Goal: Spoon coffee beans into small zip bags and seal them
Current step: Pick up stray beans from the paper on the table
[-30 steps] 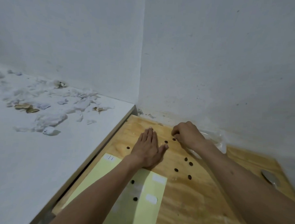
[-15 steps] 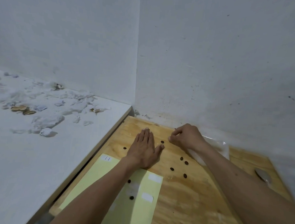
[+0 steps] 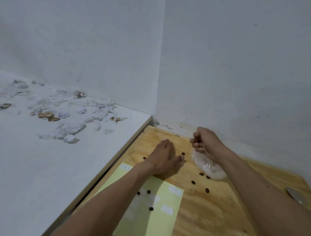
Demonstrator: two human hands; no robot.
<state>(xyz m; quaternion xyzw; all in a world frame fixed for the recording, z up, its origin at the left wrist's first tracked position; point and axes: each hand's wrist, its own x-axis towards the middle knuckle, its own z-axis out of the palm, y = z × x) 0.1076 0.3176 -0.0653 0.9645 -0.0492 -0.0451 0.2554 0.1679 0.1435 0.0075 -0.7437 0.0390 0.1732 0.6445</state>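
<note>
White ledge (image 3: 42,166), far left: raised surface along the left wall; strewn with crumpled white paper scraps (image 3: 70,128) and a few brown flakes (image 3: 48,116); its edge borders the wooden board.

Wooden board (image 3: 209,218), centre to right: pale plywood, set into the corner of two white walls (image 3: 224,67).

Yellow sheet (image 3: 157,216): lies flat on the board's near left part; bears small white labels and a clear patch; three coffee beans rest on it, one at (image 3: 151,208); the left forearm crosses over it.

Left hand (image 3: 164,158): palm down, fingers straight and together, thumb out to the right; pressed flat on the board just beyond the yellow sheet; holds nothing; single beans lie just left of it (image 3: 144,158) and just right of its fingers (image 3: 183,153).

Loose coffee beans (image 3: 193,182): scattered on bare wood between the two forearms; several lie close to the bag's near end.

Zip bag (image 3: 208,166): small, clear, crumpled; lies on the board partly under the right wrist; contents cannot be told.

Right hand (image 3: 206,140): raised above the bag's far end, near the wall; fingers curled in with thumb against fingertips; something small and dark seems pinched there, too blurred to name.

Metal spoon (image 3: 294,195), far right: lies on the board beside the right forearm, partly hidden; untouched.
</note>
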